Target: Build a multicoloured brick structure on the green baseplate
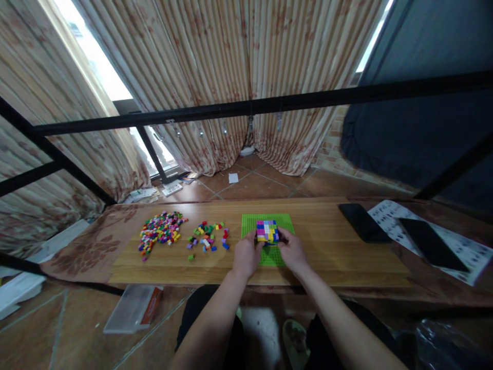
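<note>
A block made of many small toy bricks (267,231), pink, white, yellow, blue and purple on top, sits over the green baseplate (284,257). My left hand (246,255) grips its left side, fingers closed against the edge. On the opposite side my right hand (292,250) holds the same block between thumb and fingers. Whether the block rests on the baseplate or is held slightly above it, I cannot tell. To the left lies a loose scatter of bricks (208,237), and beyond it a larger heap of mixed bricks (162,230).
The wooden board (319,262) carries all of this. At its right lie a black phone (364,222), a printed sheet (475,262) and another dark flat device (431,242). A clear plastic box (127,308) is on the floor. A black metal rail (231,109) crosses before the curtains.
</note>
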Available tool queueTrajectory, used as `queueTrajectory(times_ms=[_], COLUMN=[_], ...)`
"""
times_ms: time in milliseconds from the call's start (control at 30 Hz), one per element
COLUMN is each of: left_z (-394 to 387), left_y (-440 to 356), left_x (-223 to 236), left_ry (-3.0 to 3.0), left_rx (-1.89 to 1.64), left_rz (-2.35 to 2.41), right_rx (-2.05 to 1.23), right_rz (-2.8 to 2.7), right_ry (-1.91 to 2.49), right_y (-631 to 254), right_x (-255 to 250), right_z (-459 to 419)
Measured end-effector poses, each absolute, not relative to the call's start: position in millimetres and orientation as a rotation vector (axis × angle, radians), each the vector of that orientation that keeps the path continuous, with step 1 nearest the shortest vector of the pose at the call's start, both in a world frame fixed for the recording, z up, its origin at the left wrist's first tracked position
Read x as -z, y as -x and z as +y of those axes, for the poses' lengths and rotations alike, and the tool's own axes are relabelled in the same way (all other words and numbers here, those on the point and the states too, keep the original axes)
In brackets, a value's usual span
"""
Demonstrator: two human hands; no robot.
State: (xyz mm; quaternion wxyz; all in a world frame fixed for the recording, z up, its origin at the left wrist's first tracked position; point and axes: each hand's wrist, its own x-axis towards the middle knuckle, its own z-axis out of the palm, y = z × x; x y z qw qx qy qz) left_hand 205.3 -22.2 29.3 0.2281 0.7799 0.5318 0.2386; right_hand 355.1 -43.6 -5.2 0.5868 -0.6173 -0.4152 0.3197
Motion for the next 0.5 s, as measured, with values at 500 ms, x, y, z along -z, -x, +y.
queueTrajectory(times_ms=[500], left_z=[-32], left_y=[-191], left_x=[-46], left_ry=[-2.114], left_rx=[-0.592], left_rz=[1.623], right_rx=[-0.711], right_rz=[-0.993], right_ry=[1.473], right_y=[-368], right_x=[9], right_z=[-44])
